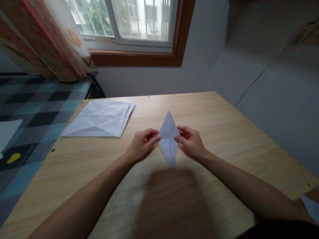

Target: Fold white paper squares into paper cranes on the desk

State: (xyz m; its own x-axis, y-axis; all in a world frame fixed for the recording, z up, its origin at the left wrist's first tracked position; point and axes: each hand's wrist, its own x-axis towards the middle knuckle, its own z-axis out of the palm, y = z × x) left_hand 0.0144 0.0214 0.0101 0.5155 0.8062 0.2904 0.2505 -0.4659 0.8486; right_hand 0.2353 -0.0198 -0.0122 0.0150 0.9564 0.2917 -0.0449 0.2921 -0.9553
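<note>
A white sheet of paper folded into a long diamond [168, 127] is held between my hands over the wooden table. One point faces away from me and the other toward me, with a crease running across its middle. My left hand [144, 142] pinches the left corner between thumb and fingers. On the opposite side, my right hand [191, 141] grips the right corner, its thumb lying on the front of the paper. The fingertips behind the paper are partly hidden.
Several creased white paper sheets [99, 118] lie stacked at the table's [224, 132] far left. A checked cloth [42, 99] covers a surface to the left, with a curtain [42, 36] above. A window [143, 20] and wall stand behind; a cable [264, 71] hangs at right.
</note>
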